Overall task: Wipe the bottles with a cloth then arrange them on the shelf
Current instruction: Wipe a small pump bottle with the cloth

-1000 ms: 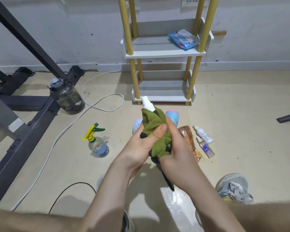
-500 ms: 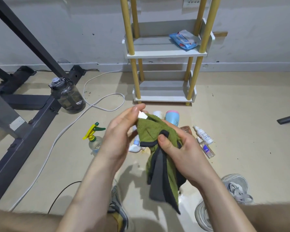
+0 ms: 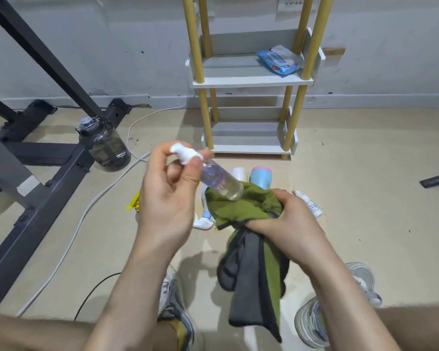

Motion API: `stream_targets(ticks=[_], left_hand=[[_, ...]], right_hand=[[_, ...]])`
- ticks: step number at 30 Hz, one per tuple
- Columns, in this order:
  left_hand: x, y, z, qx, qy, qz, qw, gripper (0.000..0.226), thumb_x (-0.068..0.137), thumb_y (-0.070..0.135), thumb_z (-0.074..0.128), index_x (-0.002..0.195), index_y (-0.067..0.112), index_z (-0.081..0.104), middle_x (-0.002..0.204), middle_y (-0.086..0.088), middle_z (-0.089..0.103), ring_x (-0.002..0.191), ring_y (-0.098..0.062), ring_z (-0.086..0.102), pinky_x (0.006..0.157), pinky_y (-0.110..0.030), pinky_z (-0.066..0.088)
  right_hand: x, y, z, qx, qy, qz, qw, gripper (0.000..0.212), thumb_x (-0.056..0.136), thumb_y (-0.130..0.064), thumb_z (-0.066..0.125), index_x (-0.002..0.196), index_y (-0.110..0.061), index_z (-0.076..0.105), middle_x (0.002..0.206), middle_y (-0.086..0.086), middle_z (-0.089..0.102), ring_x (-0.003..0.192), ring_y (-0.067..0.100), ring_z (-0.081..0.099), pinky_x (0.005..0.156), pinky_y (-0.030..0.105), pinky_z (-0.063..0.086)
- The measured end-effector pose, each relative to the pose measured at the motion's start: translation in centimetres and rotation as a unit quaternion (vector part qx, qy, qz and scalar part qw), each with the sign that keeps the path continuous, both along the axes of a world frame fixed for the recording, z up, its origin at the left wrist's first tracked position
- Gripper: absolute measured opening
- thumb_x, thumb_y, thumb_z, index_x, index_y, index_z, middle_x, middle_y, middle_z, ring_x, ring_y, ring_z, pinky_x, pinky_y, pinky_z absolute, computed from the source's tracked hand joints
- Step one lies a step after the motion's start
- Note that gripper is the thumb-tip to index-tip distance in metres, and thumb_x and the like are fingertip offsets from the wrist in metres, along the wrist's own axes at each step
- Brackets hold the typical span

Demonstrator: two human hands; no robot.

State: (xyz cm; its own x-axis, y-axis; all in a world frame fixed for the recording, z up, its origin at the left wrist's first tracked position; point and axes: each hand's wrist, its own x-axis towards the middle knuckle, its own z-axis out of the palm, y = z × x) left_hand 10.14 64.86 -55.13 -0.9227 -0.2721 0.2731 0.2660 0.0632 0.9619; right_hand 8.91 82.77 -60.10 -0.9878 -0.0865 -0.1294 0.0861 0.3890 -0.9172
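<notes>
Clear plastic spray bottle with white nozzle [image 3: 219,182]: gripped at nozzle end by left hand [image 3: 166,201], tilted above floor, base touching green-and-grey cloth [image 3: 241,207]. Cloth bunched in right hand [image 3: 288,221]. White shelf with yellow posts [image 3: 251,81] behind, well apart.

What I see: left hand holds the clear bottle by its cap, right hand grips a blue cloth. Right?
No. Head view: the right hand grips a green and grey cloth, not blue. The left hand holds the clear bottle by its cap.
</notes>
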Motion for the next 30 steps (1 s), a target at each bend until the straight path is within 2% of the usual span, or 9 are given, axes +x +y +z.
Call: stream_targets(ticks=[2,4,9,15,20,22,26,28,30], left_hand=[[-0.4,-0.2,0.2,0.048,-0.004,0.019,0.999,0.007,0.096,0.026,0.051,0.1,0.022,0.049,0.096,-0.002,0.073,0.097,-0.022,0.071,0.085,-0.042,0.058],[-0.7,0.9,-0.3,0.076,-0.014,0.027,0.997,0.016,0.094,0.034,0.049,0.105,0.023,0.05,0.09,0.001,0.07,0.088,-0.023,0.068,0.079,-0.042,0.056],[-0.6,4.4,-2.5,0.192,-0.056,0.01,0.98,0.021,0.105,0.025,0.042,0.117,0.012,0.054,0.096,-0.003,0.063,0.091,-0.014,0.06,0.086,-0.03,0.051],[0.3,6.4,-2.9,0.227,-0.055,-0.05,0.971,0.021,0.099,0.029,0.046,0.101,0.01,0.054,0.073,0.002,0.059,0.065,-0.007,0.056,0.063,-0.016,0.048],[-3.8,4.9,-2.8,0.253,-0.083,0.088,0.96,0.021,0.107,0.02,0.035,0.099,0.016,0.054,0.074,-0.001,0.051,0.059,-0.008,0.048,0.055,-0.018,0.046],[-3.5,4.9,-2.9,0.338,-0.119,0.053,0.932,0.021,0.107,0.022,0.036,0.098,0.015,0.054,0.072,-0.001,0.053,0.059,-0.01,0.052,0.057,-0.019,0.051],[-1.6,6.0,-3.9,0.474,-0.123,-0.038,0.871,0.012,0.097,0.02,0.044,0.096,0.012,0.053,0.075,-0.007,0.052,0.067,-0.016,0.054,0.063,-0.024,0.054],[-1.2,6.1,-4.5,0.462,-0.125,-0.078,0.875,0.005,0.095,0.01,0.049,0.096,0.01,0.054,0.076,-0.007,0.056,0.067,-0.015,0.059,0.064,-0.023,0.054],[-1.1,5.0,-5.2,0.354,-0.117,-0.128,0.919,0.016,0.085,-0.002,0.061,0.094,0.011,0.06,0.081,-0.005,0.065,0.074,-0.014,0.065,0.07,-0.024,0.055]], right_hand=[[-0.1,0.7,0.4,-0.215,-0.066,-0.019,0.974,0.027,0.068,-0.02,0.088,0.093,-0.021,0.077,0.101,0.004,0.076,0.086,0.017,0.074,0.082,0.035,0.06],[0.4,-0.3,1.7,-0.355,-0.056,-0.008,0.933,0.024,0.076,-0.027,0.081,0.097,-0.016,0.078,0.104,0.01,0.076,0.09,0.021,0.073,0.08,0.032,0.058],[1.6,-6.4,0.5,-0.119,0.163,0.042,0.979,0.049,0.1,-0.044,0.044,0.146,-0.029,0.046,0.146,-0.014,0.051,0.139,0.005,0.041,0.116,0.035,0.033],[-0.2,-6.0,-1.3,-0.272,0.016,-0.128,0.954,0.036,0.101,-0.038,0.042,0.109,-0.016,0.07,0.103,0.004,0.075,0.103,0.022,0.069,0.095,0.043,0.053],[3.3,-7.5,-1.7,-0.117,0.115,-0.105,0.981,0.038,0.101,-0.036,0.047,0.138,-0.039,0.053,0.15,-0.015,0.047,0.134,-0.015,0.036,0.106,0.006,0.027],[3.2,-7.6,-2.2,-0.089,0.113,-0.108,0.984,0.043,0.098,-0.046,0.044,0.141,-0.042,0.049,0.156,-0.018,0.033,0.136,-0.02,0.024,0.108,0.005,0.02],[-0.9,-6.4,-3.4,-0.213,0.042,-0.169,0.962,0.04,0.091,-0.043,0.045,0.114,-0.022,0.069,0.116,-0.001,0.07,0.111,0.016,0.064,0.1,0.036,0.048],[-2.1,-5.6,-4.1,-0.277,-0.041,-0.219,0.935,0.031,0.09,-0.037,0.051,0.089,-0.011,0.069,0.088,0.002,0.072,0.088,0.024,0.067,0.085,0.041,0.052],[-2.8,-4.9,-4.9,-0.31,-0.106,-0.273,0.904,0.027,0.095,-0.025,0.053,0.073,-0.013,0.062,0.074,0.006,0.065,0.075,0.025,0.062,0.074,0.041,0.051]])
